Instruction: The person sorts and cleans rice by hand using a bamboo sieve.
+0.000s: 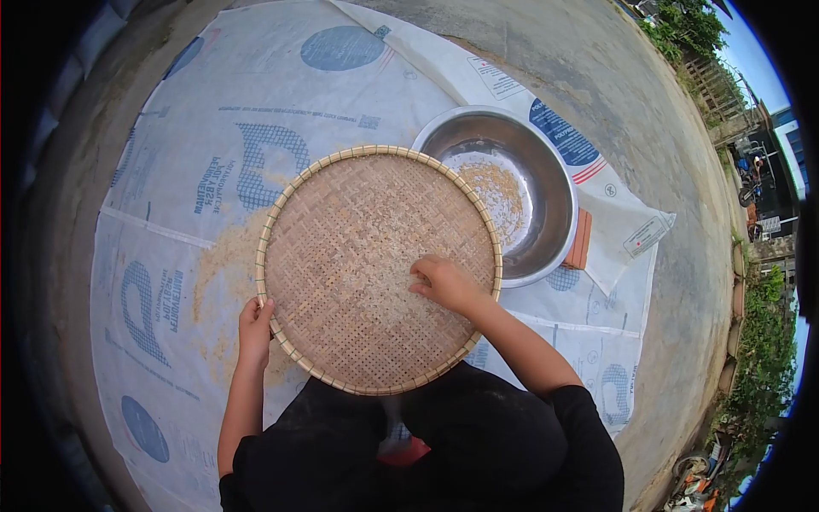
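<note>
A round woven bamboo tray [324, 222] with a bound rim lies above my lap, with pale grains [375, 282] scattered over its middle. My left hand [255, 328] grips the rim at the lower left, thumb on the edge. Over the right half of the tray, my right hand [439, 284] reaches in with its fingers curled down close to the grains; what lies between the fingertips is too small to tell. Partly behind the tray at the upper right stands a metal basin [546, 205] with some grains on its bottom.
White printed sheeting [171, 188] covers the concrete ground [682, 282], with spilled husks [223, 264] left of the tray. A reddish brick [579, 241] sits beside the basin. Plants [763, 341] and parked motorbikes [749, 181] are at the far right.
</note>
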Motion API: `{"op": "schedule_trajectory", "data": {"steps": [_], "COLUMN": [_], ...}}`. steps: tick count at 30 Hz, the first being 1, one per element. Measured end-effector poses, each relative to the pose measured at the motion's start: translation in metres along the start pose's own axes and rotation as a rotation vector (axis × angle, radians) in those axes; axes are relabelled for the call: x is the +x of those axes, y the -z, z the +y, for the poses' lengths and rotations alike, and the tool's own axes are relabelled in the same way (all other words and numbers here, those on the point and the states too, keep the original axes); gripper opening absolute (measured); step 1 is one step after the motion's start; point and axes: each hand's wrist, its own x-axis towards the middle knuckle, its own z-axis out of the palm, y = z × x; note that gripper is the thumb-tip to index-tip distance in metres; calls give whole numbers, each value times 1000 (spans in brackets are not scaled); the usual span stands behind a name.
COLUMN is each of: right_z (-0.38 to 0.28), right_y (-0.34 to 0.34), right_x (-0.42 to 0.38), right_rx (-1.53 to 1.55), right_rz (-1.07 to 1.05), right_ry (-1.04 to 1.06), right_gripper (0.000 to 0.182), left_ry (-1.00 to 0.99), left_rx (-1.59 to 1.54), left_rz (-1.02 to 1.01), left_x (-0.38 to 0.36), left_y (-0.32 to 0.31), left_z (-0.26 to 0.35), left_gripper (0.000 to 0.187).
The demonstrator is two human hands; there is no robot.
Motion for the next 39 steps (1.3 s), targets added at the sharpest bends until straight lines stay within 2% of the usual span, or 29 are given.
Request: {"op": "schedule_trajectory", "data": {"steps": [5, 9, 11, 13, 15, 16, 17, 18, 20, 21, 22, 24, 25, 27, 31, 33, 34, 36, 38, 39], "right_z": [3, 1, 8, 16, 44, 56, 70, 84, 91, 94, 85, 63, 70, 90, 79, 64, 54, 26, 9, 8], "right_y": [-9, -1, 12, 35, 47, 57, 59, 59, 61, 59, 56, 52, 45, 29, 30, 29, 36, 47, 44, 35], "right_x": [4, 5, 6, 5, 3, -2, -4, -8, -14, -18, -17, -14, -13, -11, -9, -7, -1, 20, 47, 63], "right_rx": [-59, -87, 53, 87, 121, -43, -386, -386, -279, -130, -130, -13, -14, -13, 58, -379, -381, -543, -412, -195], "right_rz": [-146, -144, -84, 128, 607, 727, 882, 877, 795, 613, 609, 386, 381, 513, 498, 724, 723, 615, 491, 362], "right_ry": [-38, -11, -14, -157, -342, -371, -300, -290, -414, -488, -480, -611, -600, -578, -623, -331, -326, 18, 136, 82], "right_gripper": [15, 13, 10, 11, 17, 27, 38, 38, 47, 46, 46, 42, 42, 37, 29, 21, 21, 20, 19, 18], "left_ry": [23, 27, 29, 28, 31, 31, 31, 33, 57, 57, 54, 51, 56, 59, 51, 23, 38, 56, 58, 56], "left_rx": [-15, -15, -4, 9, 15, 4, -9, -16, -25, -31, -44, -61, -46, -38, -62, -19, -36, -41, -85, -82], "left_rz": [1, -4, -6, 2, 11, 8, 5, 13, -2, 6, 17, 34, 10, -1, -26, -43, -29, -24, -26, -27], "left_x": [-3, -3, -4, -3, -1, 0, 0, 1, 2, 1, 0, 0, 0, -1, 1, 3, 0, -4, -5, -6], "left_y": [-1, 0, 0, -1, 0, 1, 0, 1, 2, 1, -2, -1, 0, 2, 4, 5, 2, 2, 2, 2], "left_z": [4, 4, 6, 6, 3, 2, 0, -1, -3, -4, -4, -5, -5, -4, -7, -8, -6, -3, -1, -1], "left_gripper": [22, 22, 21, 19, 17, 19, 21, 21, 22, 22, 20, 18, 19, 19, 20, 20, 19, 19, 19, 19]}}
